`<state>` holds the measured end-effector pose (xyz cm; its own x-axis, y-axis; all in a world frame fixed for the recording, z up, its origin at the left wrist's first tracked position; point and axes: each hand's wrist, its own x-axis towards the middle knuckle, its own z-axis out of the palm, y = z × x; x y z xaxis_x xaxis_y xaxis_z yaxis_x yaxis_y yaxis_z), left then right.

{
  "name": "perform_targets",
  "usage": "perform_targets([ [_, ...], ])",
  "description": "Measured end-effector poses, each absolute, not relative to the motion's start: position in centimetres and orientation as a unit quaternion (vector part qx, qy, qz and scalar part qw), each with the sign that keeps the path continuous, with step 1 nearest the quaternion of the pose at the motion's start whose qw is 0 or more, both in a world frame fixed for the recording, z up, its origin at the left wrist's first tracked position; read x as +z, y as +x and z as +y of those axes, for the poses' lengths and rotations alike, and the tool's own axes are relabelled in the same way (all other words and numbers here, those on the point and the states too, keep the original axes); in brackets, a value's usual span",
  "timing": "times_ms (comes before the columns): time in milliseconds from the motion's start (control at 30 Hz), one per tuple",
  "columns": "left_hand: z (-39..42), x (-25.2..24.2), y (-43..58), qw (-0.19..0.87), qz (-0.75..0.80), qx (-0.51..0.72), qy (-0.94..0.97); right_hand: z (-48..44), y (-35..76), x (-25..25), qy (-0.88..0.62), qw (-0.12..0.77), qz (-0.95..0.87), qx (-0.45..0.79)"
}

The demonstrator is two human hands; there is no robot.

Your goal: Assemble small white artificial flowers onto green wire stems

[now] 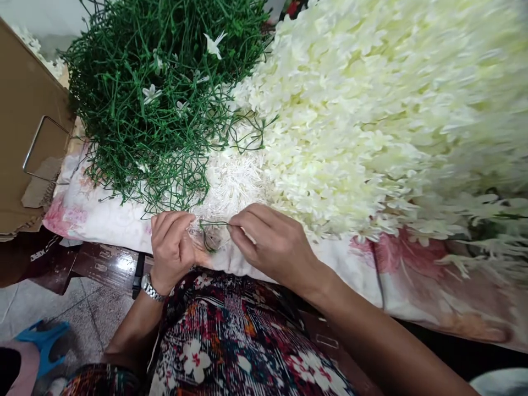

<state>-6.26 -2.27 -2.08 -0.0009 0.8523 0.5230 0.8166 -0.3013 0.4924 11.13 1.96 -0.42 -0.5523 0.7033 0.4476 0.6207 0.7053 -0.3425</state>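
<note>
My left hand [171, 246], with a metal watch on its wrist, is curled closed at one end of a thin green plastic stem [212, 224]. My right hand [270, 242] pinches the stem's other end between thumb and fingers. Both hands work at the near edge of a flowered cloth [103, 217]. Just beyond them lies a patch of small white flower centres [233, 184]. A heap of bare green stems [159, 93] rises at the back left. A large pile of cream artificial flowers [379, 110] fills the right.
A brown cardboard box [22, 110] with a wire handle stands at the left. Below it is a dark wooden edge [103, 264] and tiled floor [37, 305] with a blue slipper [43, 341]. My lap in a floral garment [231, 341] is at the bottom.
</note>
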Motion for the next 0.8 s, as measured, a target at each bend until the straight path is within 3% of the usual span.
perform_targets([
  [133,-2.4,-0.8,-5.3,0.056,0.575,0.401,0.711,1.6,12.5,-0.6,-0.37,0.368,-0.834,0.178],
  [333,-1.7,1.5,-3.3,0.308,0.437,0.448,0.716,1.2,13.2,-0.5,-0.364,0.396,-0.807,0.244],
  [433,-1.6,1.7,-2.7,0.386,0.417,0.479,0.67,1.1,13.4,-0.6,-0.365,0.389,-0.812,0.237],
  [800,-1.4,0.6,-1.6,0.397,0.458,0.527,0.596,0.4,14.2,-0.1,-0.383,0.385,-0.797,0.263],
])
